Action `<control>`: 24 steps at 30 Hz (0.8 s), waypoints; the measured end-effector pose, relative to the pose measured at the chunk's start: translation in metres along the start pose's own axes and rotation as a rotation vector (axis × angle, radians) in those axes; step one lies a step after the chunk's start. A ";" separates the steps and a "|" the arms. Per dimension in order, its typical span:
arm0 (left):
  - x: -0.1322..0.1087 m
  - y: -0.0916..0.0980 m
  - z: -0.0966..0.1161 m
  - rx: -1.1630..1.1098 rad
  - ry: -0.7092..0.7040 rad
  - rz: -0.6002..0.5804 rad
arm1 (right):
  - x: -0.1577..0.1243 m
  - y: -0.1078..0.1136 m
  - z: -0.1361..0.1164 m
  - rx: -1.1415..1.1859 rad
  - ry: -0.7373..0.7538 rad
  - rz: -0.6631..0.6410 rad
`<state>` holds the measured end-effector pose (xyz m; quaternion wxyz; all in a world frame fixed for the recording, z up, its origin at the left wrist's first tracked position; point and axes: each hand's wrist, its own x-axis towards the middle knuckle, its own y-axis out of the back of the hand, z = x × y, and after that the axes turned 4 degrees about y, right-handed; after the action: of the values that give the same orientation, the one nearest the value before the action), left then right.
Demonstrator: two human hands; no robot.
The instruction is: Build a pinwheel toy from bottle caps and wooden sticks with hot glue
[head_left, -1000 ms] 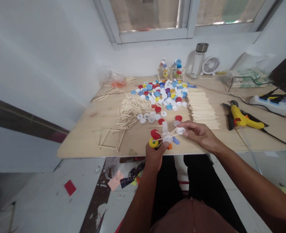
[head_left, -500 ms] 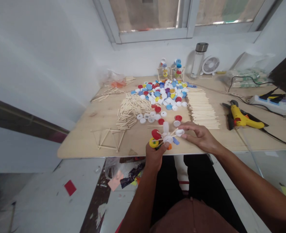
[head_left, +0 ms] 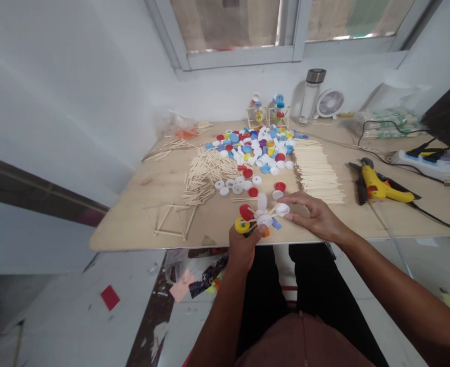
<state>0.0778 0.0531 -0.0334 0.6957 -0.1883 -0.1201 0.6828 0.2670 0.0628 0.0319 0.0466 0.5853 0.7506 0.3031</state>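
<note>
Near the front table edge, my left hand [head_left: 244, 243] grips a wheel of bottle caps on wooden sticks [head_left: 264, 220] by its hub. Red, yellow, white, blue and orange caps ring its middle. My right hand [head_left: 316, 216] pinches a white bottle cap [head_left: 282, 209] at the wheel's right side, thumb below and fingers above. A stick from the hub reaches to that cap. Just beyond the wheel lie a red cap [head_left: 280, 187] and another white cap [head_left: 277, 194]. An open stick frame [head_left: 173, 221] stands left of my left hand.
A heap of coloured caps [head_left: 255, 142] lies between short sticks [head_left: 209, 171] and a row of long sticks [head_left: 318, 171]. At right are a yellow glue gun [head_left: 381, 186] and a power strip [head_left: 419, 163]. Behind stand a glass bottle [head_left: 309, 99], a fan [head_left: 329, 103] and two cap-and-stick models [head_left: 268, 112].
The wheel and both hands stay almost in place. The white cap at my right fingertips has tilted slightly, and the view has shifted a little.
</note>
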 end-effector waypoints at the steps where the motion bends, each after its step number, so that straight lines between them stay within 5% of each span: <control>1: 0.000 0.000 0.001 -0.014 0.009 0.003 | -0.001 0.000 0.000 -0.002 -0.005 -0.003; 14: -0.002 0.000 0.005 -0.019 0.049 0.000 | -0.015 0.000 -0.002 0.067 -0.016 0.130; 24: -0.006 -0.007 0.029 0.314 0.092 -0.144 | -0.013 -0.002 -0.018 -0.138 0.142 0.045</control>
<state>0.0714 0.0495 -0.0040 0.7684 -0.0993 0.0069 0.6322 0.2622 0.0436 0.0417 0.0266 0.5744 0.7159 0.3960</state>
